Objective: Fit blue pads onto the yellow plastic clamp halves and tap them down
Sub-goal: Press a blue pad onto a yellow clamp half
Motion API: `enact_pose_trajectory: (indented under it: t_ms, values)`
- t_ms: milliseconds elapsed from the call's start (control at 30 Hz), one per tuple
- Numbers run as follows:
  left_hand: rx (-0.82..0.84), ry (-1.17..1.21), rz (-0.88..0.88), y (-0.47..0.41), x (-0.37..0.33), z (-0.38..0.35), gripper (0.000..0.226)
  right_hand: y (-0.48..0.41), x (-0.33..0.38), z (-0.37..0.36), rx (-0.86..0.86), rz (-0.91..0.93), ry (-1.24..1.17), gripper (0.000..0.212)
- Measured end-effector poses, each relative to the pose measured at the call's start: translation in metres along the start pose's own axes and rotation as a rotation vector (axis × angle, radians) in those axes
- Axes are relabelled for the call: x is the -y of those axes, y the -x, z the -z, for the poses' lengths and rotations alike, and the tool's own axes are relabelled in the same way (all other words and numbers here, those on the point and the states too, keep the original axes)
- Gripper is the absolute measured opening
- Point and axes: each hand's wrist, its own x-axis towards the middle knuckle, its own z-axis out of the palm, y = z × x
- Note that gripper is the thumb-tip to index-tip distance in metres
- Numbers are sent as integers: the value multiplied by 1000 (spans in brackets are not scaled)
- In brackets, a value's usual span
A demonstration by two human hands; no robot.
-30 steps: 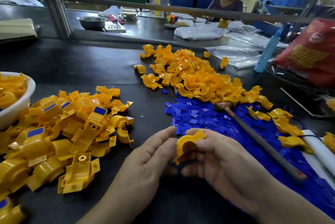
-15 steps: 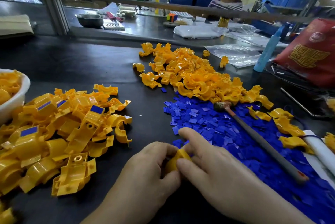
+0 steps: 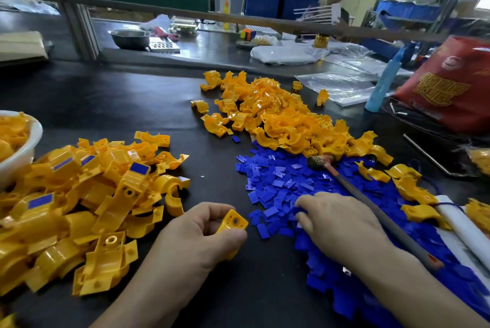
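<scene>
Head camera catches the change: a second ago both hands were bunched on one yellow clamp half, and now the left hand pinches it alone, flat face up and still bare, just left of the blue pads. The right hand has gone out onto that heap, fingertips buried, so I cannot tell whether it has a pad. I reckon fitting comes next, with the hammer lying untouched beyond.
</scene>
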Motion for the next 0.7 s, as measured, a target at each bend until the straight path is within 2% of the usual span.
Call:
enact_pose_trajectory:
  t_ms: [200, 300, 367, 500, 600, 700]
  values:
    - [6, 51, 12, 2, 0, -4, 27, 0, -8, 5, -134, -21, -60, 29]
    - [10, 82, 20, 2, -1, -4, 25, 1, -8, 10, -198, -22, -121, 25]
    - [17, 116, 21, 3, -2, -4, 32, 2, -6, 13, -230, -30, -189, 20]
    - [18, 140, 9, 4, -4, -5, 49, 5, -2, 10, -228, -89, -357, 12]
    - [20, 134, 4, 4, -3, -4, 51, 8, -2, 3, -224, -120, -428, 20]
    - [20, 137, 3, 4, -3, -6, 50, 10, -2, -1, -254, -116, -483, 14]
